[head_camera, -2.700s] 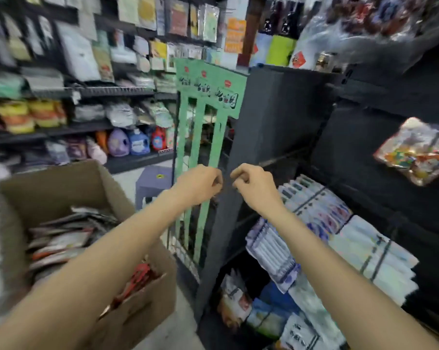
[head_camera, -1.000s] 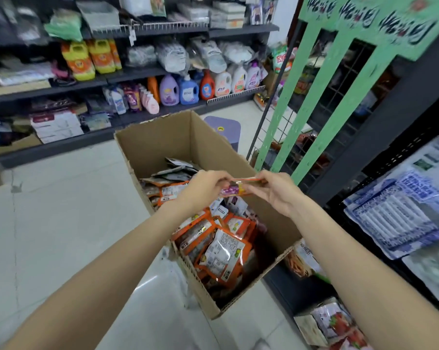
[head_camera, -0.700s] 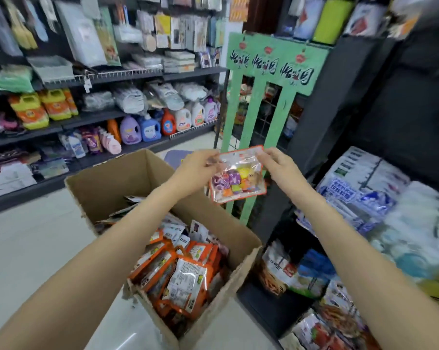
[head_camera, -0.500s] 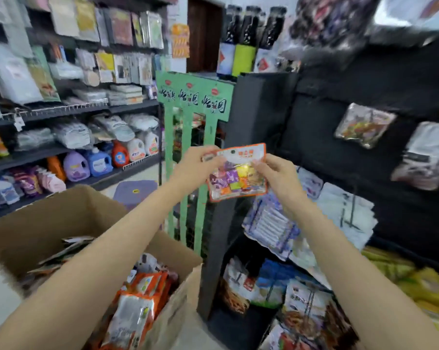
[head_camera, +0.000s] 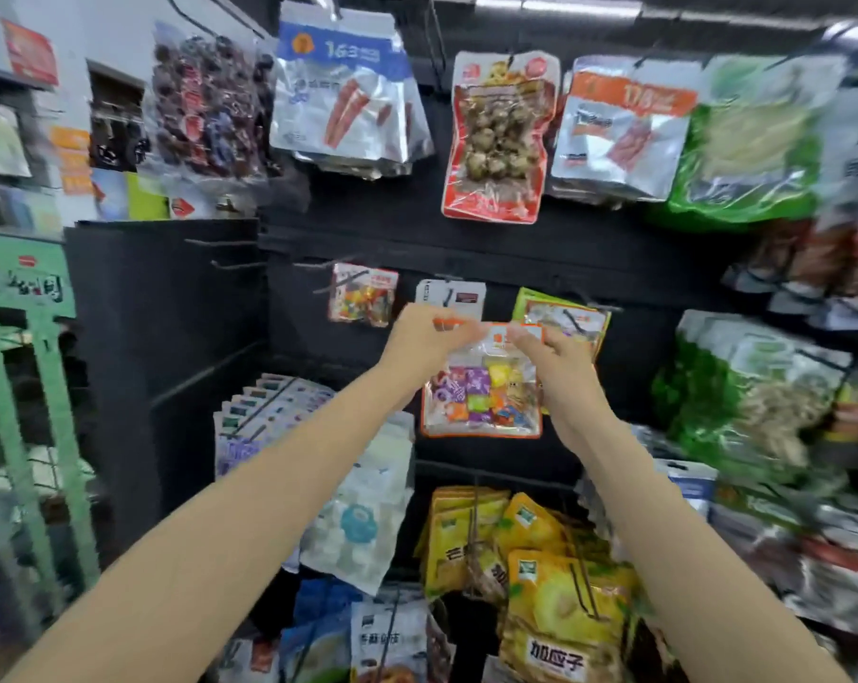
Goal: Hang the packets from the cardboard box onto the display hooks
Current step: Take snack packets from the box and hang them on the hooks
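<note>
Packet (head_camera: 481,396) of mixed sweets: your left hand (head_camera: 424,340) and right hand (head_camera: 557,359) pinch its top corners, just below the white packet (head_camera: 450,298) on the black display wall (head_camera: 466,248).

A packet (head_camera: 483,396) hangs between both hands, left hand (head_camera: 424,340) and right hand (head_camera: 555,354) at its top corners, before the hook wall (head_camera: 491,248).

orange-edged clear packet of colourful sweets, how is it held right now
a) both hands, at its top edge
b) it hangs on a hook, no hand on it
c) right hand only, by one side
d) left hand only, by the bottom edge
a: the left hand and right hand both pinch the top edge of the orange-edged clear packet of colourful sweets, which hangs below their fingers.
</note>
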Available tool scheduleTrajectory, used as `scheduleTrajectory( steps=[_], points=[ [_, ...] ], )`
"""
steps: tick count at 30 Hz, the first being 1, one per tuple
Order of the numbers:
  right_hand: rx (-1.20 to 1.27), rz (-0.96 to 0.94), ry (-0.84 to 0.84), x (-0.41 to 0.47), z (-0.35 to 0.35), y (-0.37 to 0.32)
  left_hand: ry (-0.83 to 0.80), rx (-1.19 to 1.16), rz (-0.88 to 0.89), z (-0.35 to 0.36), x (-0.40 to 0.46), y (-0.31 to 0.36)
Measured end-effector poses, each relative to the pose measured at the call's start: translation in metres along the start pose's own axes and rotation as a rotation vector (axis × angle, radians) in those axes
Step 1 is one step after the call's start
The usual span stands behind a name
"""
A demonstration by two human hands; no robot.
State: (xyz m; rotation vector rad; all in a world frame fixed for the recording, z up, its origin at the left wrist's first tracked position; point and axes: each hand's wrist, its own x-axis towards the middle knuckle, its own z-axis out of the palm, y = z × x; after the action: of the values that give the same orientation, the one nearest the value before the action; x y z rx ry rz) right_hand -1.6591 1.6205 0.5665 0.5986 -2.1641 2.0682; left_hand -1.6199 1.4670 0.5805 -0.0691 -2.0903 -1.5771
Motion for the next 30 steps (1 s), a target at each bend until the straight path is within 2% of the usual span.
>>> scheduleTrajectory(
  steps=[5, 12, 19, 22, 27, 30],
  points=[
    [0.035, 0.001, 0.218, 0.017, -0.059, 0.013, -0.090, 0.004, -0.100, 0.081, 0.025, 0.011],
    [-0.056, -0.008, 0.328, 0.054, -0.089, 0.020, -0.012, 0.073, -0.126, 0.134, 0.062, 0.014],
    [-0.110, -0.103, 0.276, 0.069, -0.102, 0.029, -0.011, -0.010, 0.006, 0.142, 0.068, -0.001],
    [-0.098, -0.135, 0.249, 0.070, -0.106, 0.037, -0.024, 0.022, 0.053, 0.145, 0.067, -0.004],
    [-0.207, -0.176, 0.272, 0.085, -0.104, 0.041, -0.077, 0.026, -0.004, 0.141, 0.079, -0.016],
    [-0.346, -0.193, 0.298, 0.097, -0.104, 0.041, -0.017, 0.197, 0.036, 0.144, 0.095, -0.022]
  ],
)
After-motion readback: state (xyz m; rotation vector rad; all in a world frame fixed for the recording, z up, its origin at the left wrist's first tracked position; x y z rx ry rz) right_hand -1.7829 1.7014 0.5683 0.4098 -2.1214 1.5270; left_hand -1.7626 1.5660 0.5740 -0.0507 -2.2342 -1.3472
